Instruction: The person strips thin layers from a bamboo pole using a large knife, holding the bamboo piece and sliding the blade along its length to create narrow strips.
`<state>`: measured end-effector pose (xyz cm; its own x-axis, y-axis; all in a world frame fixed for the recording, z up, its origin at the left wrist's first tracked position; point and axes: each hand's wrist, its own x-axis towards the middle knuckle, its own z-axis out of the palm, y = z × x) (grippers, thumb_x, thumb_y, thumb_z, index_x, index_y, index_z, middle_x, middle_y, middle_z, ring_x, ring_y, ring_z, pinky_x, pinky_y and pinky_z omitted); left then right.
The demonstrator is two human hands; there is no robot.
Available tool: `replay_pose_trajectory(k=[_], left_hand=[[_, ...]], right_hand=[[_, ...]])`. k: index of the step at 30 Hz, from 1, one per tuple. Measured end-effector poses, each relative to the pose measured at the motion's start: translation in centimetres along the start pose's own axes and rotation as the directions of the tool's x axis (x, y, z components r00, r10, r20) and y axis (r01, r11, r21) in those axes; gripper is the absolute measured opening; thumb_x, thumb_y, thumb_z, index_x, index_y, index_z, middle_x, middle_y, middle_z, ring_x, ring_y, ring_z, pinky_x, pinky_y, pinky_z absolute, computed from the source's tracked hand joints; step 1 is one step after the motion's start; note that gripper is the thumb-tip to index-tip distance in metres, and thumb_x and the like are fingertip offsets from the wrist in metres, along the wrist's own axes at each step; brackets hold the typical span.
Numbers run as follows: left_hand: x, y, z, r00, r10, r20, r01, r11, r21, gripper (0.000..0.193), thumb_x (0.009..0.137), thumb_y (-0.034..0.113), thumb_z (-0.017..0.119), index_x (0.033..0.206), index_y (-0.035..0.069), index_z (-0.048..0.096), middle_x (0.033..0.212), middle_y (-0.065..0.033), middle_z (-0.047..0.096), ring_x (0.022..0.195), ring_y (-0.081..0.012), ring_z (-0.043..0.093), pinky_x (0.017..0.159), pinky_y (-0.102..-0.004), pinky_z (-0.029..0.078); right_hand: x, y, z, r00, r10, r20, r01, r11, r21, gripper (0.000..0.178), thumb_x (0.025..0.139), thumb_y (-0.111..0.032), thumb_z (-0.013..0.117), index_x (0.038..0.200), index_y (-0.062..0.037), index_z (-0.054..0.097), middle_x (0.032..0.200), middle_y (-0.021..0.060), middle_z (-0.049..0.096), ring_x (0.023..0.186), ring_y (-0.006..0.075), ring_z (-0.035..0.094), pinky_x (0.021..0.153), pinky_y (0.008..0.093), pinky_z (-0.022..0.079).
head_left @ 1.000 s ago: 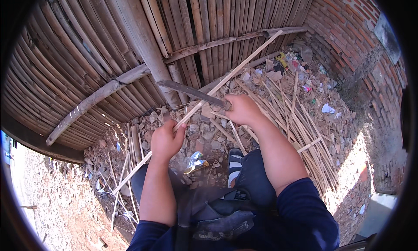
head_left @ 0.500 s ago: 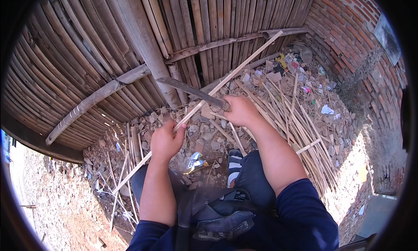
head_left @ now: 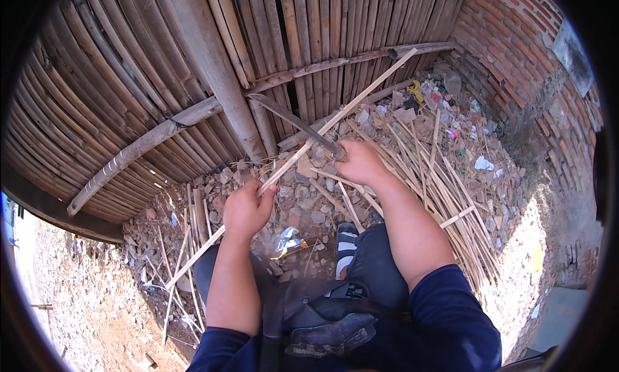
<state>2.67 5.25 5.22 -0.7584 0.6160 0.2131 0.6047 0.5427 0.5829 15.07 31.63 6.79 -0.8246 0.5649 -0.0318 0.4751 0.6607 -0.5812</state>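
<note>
My left hand [head_left: 247, 209] is closed round a long, pale bamboo strip [head_left: 347, 107] that slants from the lower left up to the far right. In my right hand [head_left: 359, 161] is the handle of a machete [head_left: 284, 114], its dark blade pointing up and to the left. The blade crosses the strip a little beyond my left hand, and its edge appears to touch the strip. Fingers of both hands are partly hidden by the backs of the hands.
A pile of split bamboo strips [head_left: 445, 224] lies to the right on rubble. More thin sticks [head_left: 187, 262] lean at the left. Ahead stands a bamboo wall [head_left: 322, 30] with a thick post [head_left: 213, 69]; a brick wall [head_left: 516, 43] rises at the right. A shiny wrapper [head_left: 288, 242] lies between my feet.
The machete has shifted slightly to the right and tilted more steeply, its tip moving right with my right hand. My left hand and the bamboo strip have barely moved.
</note>
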Motion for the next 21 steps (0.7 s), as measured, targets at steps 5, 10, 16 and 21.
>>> replay_pose_trajectory(k=[5,10,16,21], left_hand=[[0.0,-0.4,0.1,1.000,-0.005,0.007,0.005,1.000,0.002,0.038,0.095,0.041,0.070,0.090,0.004,0.069,0.070,-0.0185,0.070,0.071,-0.0417,0.070,0.067,-0.0505,0.055],[0.0,0.1,0.1,1.000,0.014,-0.004,-0.014,1.000,-0.017,0.038,0.094,0.041,0.071,0.089,0.003,0.069,0.070,-0.0182,0.069,0.071,-0.0416,0.070,0.066,-0.0507,0.054],[0.0,-0.1,0.2,1.000,-0.002,0.016,0.002,1.000,-0.030,0.036,0.094,0.040,0.071,0.091,0.004,0.070,0.071,-0.0188,0.068,0.072,-0.0404,0.069,0.068,-0.0478,0.053],[0.0,-0.4,0.3,1.000,-0.004,0.008,0.004,1.000,0.016,0.040,0.094,0.042,0.070,0.088,0.003,0.068,0.071,-0.0188,0.070,0.072,-0.0423,0.070,0.066,-0.0511,0.054]], right_hand=[[-0.4,-1.0,0.6,0.993,-0.096,0.074,0.102,0.991,-0.084,0.043,0.078,-0.021,0.074,0.119,-0.0100,0.071,0.105,0.0224,0.073,0.102,0.0424,0.069,0.089,0.0499,0.056],[-0.1,0.2,0.0,0.993,-0.109,0.039,0.111,0.993,-0.049,0.043,0.077,-0.021,0.076,0.118,-0.0101,0.071,0.103,0.0216,0.073,0.101,0.0413,0.069,0.088,0.0495,0.056],[0.6,1.3,-1.0,0.994,0.100,-0.042,-0.096,0.992,0.078,0.043,0.079,-0.023,0.078,0.119,-0.0101,0.072,0.099,0.0212,0.074,0.098,0.0394,0.070,0.085,0.0480,0.055],[0.3,0.3,-0.7,0.997,0.076,0.012,-0.077,0.996,0.034,0.041,0.081,-0.023,0.077,0.119,-0.0097,0.071,0.099,0.0214,0.074,0.098,0.0398,0.070,0.087,0.0483,0.055]])
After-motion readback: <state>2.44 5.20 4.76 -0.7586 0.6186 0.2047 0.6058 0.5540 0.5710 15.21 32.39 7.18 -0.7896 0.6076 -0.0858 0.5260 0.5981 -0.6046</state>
